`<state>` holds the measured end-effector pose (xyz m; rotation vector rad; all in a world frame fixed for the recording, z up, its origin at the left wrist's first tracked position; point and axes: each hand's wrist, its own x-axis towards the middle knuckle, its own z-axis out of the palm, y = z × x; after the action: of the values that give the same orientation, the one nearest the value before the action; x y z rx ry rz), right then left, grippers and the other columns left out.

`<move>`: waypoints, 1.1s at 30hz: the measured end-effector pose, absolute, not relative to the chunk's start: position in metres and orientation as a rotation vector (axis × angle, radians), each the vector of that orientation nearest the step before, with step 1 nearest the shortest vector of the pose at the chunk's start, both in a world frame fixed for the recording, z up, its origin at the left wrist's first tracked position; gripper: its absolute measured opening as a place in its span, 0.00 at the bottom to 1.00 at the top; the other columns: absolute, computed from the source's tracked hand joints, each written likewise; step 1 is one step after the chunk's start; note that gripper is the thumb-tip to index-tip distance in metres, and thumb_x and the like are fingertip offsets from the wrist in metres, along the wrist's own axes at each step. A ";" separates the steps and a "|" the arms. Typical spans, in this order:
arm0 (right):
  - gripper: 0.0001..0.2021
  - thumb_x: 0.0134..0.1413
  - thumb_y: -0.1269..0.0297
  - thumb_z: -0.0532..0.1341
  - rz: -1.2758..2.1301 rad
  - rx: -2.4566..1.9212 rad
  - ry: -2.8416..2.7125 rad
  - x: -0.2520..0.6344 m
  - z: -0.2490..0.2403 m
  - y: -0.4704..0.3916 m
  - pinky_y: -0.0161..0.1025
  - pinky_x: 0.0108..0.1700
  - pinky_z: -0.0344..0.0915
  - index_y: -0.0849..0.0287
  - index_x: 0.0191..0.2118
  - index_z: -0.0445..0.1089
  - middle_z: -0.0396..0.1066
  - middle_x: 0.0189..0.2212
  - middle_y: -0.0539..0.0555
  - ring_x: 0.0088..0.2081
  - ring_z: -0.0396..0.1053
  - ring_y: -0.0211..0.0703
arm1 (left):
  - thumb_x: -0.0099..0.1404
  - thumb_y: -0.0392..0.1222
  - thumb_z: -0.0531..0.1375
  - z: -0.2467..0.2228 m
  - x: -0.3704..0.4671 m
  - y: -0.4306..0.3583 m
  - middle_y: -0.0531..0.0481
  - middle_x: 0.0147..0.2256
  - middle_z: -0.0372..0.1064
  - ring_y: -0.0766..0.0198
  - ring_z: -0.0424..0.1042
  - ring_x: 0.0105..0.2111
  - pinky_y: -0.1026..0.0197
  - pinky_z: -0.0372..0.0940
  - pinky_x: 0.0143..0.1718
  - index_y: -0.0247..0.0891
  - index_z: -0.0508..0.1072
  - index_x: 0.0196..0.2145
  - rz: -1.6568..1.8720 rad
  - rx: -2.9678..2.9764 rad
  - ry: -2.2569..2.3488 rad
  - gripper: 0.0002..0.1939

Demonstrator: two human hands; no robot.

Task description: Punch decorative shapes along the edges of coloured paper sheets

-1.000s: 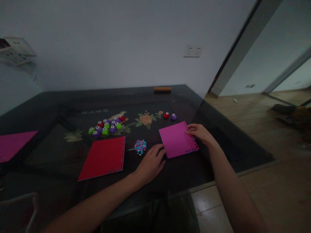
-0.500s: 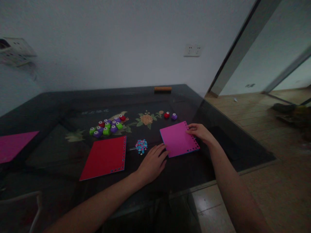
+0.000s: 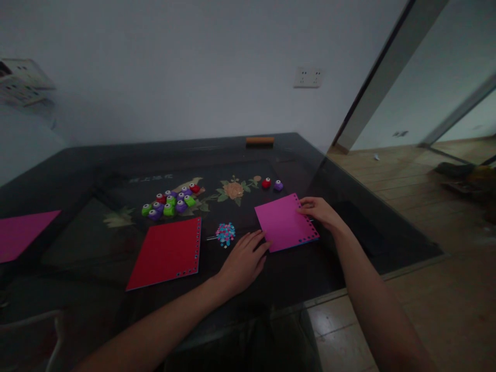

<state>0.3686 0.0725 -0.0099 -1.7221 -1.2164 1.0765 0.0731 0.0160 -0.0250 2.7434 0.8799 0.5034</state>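
Observation:
A pink sheet with punched holes along its right and lower edges lies on the dark table. My left hand rests at its left edge, fingers spread, thumb touching the lower left corner. My right hand grips the right edge, with thumb and fingers at the holes. A red sheet, also with holes, lies to the left. Between the sheets sits a small pile of pink and blue bits, with thin pale sticks beside it.
Green, purple and red toy pieces with eyes cluster behind the red sheet. A red piece and a purple piece stand behind the pink sheet. An orange-brown roll lies at the back. Another pink sheet is far left.

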 end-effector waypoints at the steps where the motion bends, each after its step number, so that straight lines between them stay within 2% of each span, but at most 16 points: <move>1: 0.13 0.37 0.69 0.67 1.073 -1.727 -1.218 0.368 -0.009 0.072 0.32 0.25 0.58 0.63 0.34 0.70 0.68 0.20 0.48 0.23 0.65 0.35 | 0.64 0.33 0.55 -0.025 0.073 0.016 0.40 0.58 0.60 0.53 0.57 0.60 0.46 0.56 0.59 0.38 0.64 0.55 0.502 2.743 0.879 0.20; 9: 0.12 0.37 0.69 0.66 1.058 -1.714 -1.251 0.370 -0.011 0.073 0.33 0.27 0.59 0.63 0.34 0.71 0.69 0.21 0.48 0.24 0.66 0.36 | 0.64 0.34 0.55 -0.026 0.072 0.015 0.39 0.59 0.60 0.52 0.57 0.60 0.46 0.56 0.59 0.39 0.66 0.54 0.498 2.743 0.875 0.20; 24: 0.13 0.37 0.68 0.67 1.071 -1.722 -1.252 0.371 -0.015 0.074 0.32 0.25 0.59 0.63 0.34 0.71 0.68 0.20 0.48 0.22 0.65 0.35 | 0.64 0.34 0.55 -0.024 0.072 0.016 0.39 0.58 0.61 0.53 0.57 0.60 0.46 0.56 0.59 0.38 0.66 0.54 0.499 2.748 0.880 0.20; 33: 0.13 0.39 0.68 0.68 1.031 -1.769 -1.255 0.371 -0.007 0.071 0.32 0.26 0.62 0.62 0.36 0.72 0.70 0.21 0.50 0.23 0.67 0.36 | 0.65 0.34 0.54 -0.023 0.072 0.015 0.39 0.58 0.60 0.52 0.57 0.60 0.45 0.56 0.59 0.39 0.66 0.54 0.503 2.733 0.872 0.19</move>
<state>0.3715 0.0713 -0.0072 -1.7686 -1.2555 1.0312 0.0724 0.0155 -0.0226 2.7329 0.8720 0.5034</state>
